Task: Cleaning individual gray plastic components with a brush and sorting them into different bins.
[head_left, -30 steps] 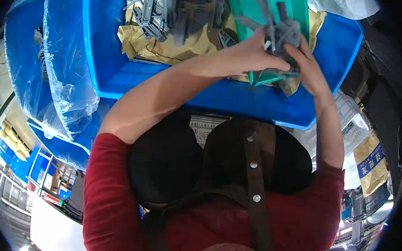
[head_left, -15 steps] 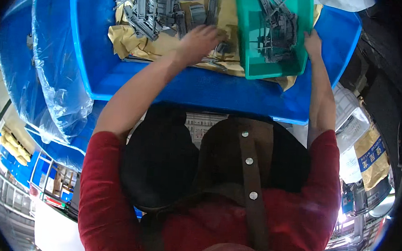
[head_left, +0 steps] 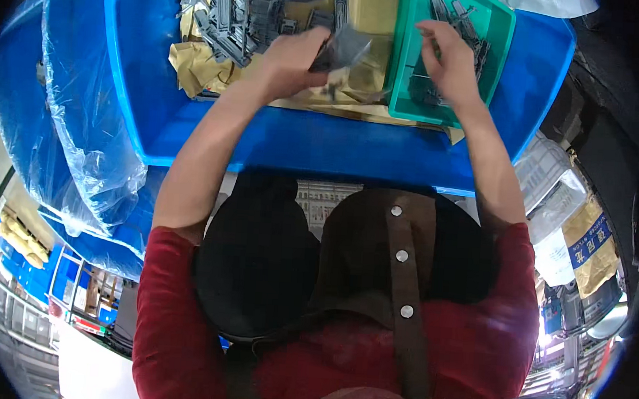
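Observation:
My left hand (head_left: 291, 65) is closed on a grey plastic part (head_left: 348, 49), raised over the brown paper; motion blurs the part's outline. Close beside it lies a heap of grey plastic parts (head_left: 232, 18), long and ribbed pieces among them. My right hand (head_left: 453, 67) hovers above the green tray (head_left: 497, 71), thumb and fingers apart, with nothing visible between them. Inside that tray are more grey plastic parts (head_left: 462, 16), partly hidden by the hand.
Brown paper (head_left: 196, 67) lines the big blue bin (head_left: 323, 141) that holds the heap and the tray. Blue containers wrapped in clear plastic film (head_left: 91, 171) stand to the left. A printed brown sack (head_left: 587, 252) and clear plastic bags (head_left: 551, 177) are at the right.
My left hand has lifted a grey plastic part off the paper. My right hand has let go of the green tray's right rim and moved left over it. The tray has shifted slightly right.

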A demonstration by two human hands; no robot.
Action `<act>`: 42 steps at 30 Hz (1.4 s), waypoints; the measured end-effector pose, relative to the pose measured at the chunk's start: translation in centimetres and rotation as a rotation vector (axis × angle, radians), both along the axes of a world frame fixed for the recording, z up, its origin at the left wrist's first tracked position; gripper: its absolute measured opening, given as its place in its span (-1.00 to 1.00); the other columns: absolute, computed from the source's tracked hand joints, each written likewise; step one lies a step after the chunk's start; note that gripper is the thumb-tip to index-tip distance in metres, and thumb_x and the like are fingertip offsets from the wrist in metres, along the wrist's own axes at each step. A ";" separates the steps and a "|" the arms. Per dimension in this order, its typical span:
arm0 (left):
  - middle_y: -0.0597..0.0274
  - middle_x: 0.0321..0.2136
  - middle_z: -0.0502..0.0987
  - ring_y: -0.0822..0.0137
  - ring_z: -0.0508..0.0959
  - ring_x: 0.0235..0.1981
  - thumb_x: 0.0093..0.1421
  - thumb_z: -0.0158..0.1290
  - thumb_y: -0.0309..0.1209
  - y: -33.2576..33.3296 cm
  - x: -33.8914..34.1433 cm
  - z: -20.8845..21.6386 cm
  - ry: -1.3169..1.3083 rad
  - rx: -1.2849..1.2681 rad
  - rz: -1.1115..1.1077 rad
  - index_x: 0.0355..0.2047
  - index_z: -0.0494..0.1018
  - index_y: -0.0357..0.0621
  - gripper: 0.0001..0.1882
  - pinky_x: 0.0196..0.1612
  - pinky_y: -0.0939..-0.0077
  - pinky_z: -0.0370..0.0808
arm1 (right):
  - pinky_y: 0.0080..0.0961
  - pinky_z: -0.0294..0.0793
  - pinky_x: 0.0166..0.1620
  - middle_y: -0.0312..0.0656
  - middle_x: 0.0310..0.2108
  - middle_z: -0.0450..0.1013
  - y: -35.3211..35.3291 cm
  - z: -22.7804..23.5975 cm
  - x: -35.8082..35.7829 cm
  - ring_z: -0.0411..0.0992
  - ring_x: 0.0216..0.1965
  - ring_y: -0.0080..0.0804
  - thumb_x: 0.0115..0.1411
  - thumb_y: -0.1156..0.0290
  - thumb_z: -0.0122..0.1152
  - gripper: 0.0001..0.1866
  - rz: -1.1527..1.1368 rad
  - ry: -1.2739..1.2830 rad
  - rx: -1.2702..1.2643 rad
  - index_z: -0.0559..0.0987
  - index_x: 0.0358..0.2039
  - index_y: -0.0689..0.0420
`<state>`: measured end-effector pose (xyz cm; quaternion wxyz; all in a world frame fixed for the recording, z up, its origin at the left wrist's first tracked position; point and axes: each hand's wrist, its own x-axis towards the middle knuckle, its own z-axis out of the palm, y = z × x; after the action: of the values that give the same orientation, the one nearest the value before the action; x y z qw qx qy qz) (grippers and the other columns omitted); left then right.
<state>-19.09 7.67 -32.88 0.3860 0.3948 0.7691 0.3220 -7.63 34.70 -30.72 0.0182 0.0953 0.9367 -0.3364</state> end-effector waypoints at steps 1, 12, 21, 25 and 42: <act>-0.14 -0.33 0.46 -0.10 0.49 -0.25 -0.12 0.22 -0.23 1.0 -0.7 2.1 -0.064 0.097 0.067 -0.17 0.25 -0.22 -0.44 -0.23 0.15 0.41 | -0.45 0.44 -0.25 -0.08 -0.33 0.45 0.0 -0.1 0.0 0.47 -0.33 -0.23 0.09 0.58 0.08 -0.79 -0.019 -0.070 -0.005 0.48 -0.22 0.12; -0.40 0.10 0.13 -0.10 0.15 0.18 0.08 0.07 -0.11 8.3 5.2 2.8 -0.169 0.247 0.118 0.15 -0.02 -0.46 -0.17 0.21 0.17 0.12 | -0.56 0.45 -0.48 -0.23 -0.53 0.43 -4.0 -0.7 7.5 0.42 -0.59 -0.52 0.07 0.58 -0.01 -0.91 0.308 -1.068 -0.597 0.48 -0.41 0.25; -0.38 -0.02 0.24 -0.17 0.34 -0.01 -0.11 0.20 0.03 -12.3 -7.8 -9.3 0.233 -0.784 0.594 0.03 0.11 -0.49 -0.07 0.06 0.19 0.30 | -0.49 0.43 -0.08 -0.14 -0.10 0.32 -6.2 -1.8 -4.9 0.40 -0.13 -0.42 0.26 0.16 -0.04 -0.45 0.025 -0.858 -0.948 0.11 0.19 0.08; -0.34 0.10 0.12 -0.08 0.26 0.11 -0.19 0.24 0.13 -10.8 -5.2 -11.1 -0.078 -0.567 0.772 0.09 -0.05 -0.62 0.16 0.11 0.26 0.25 | -0.42 0.38 -0.07 -0.17 -0.01 0.30 -7.8 -6.3 -10.1 0.34 -0.04 -0.38 0.20 -0.02 -0.01 -0.33 -0.102 -1.155 -0.620 0.07 0.24 -0.06; 0.07 -0.20 0.46 0.23 0.50 -0.21 0.18 -0.04 -0.31 0.6 3.5 -0.2 -0.895 0.096 0.821 0.17 -0.08 -0.23 -0.36 -0.31 0.41 0.53 | -0.13 0.45 -0.04 -0.18 0.08 0.24 -10.1 -0.1 -4.3 0.27 0.07 -0.28 0.15 0.28 0.17 -0.32 -0.304 -0.813 -1.240 0.06 0.21 -0.01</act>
<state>-15.62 8.27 -33.09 0.4978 -0.0908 0.6063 0.6134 -11.90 24.65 -30.86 0.3659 0.3124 0.4721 -0.7387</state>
